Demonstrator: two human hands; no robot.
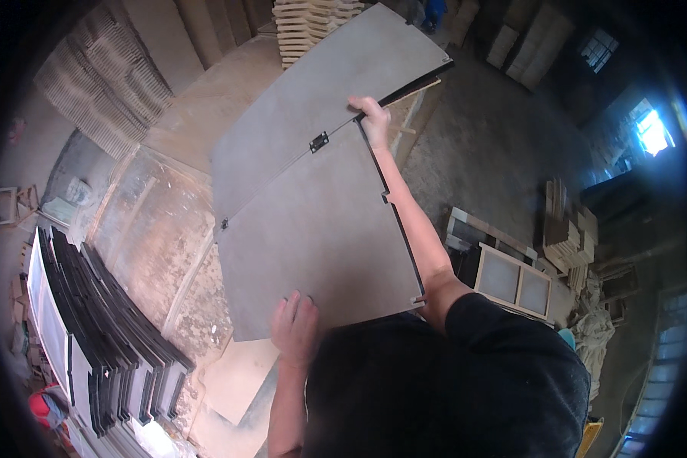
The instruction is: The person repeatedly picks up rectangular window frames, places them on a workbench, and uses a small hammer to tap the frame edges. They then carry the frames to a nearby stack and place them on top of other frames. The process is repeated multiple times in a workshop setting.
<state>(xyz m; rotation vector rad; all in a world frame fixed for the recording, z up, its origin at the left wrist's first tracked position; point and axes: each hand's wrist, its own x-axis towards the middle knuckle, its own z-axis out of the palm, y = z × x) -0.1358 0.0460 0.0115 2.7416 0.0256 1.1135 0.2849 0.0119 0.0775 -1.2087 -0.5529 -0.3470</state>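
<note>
A large grey hinged panel (313, 221) with dark edges spans the middle of the view, tilted in front of my body. A seam splits it into two leaves, joined by a small black hinge (318, 142) and another hinge (224, 224) near the left edge. My right hand (372, 120) wraps round the panel's right edge, close to the seam, with that arm stretched along the edge. On the near leaf, by its bottom edge, my left hand (295, 328) rests with fingers extended. The panel's underside is hidden.
At the left stands a stack of dark-edged panels (107, 336). A worn worktable (153, 206) lies beneath the panel. Pale slatted wooden pieces (305, 30) are piled at the back. To the right are a framed panel (511, 282) and stacked boards (569, 233).
</note>
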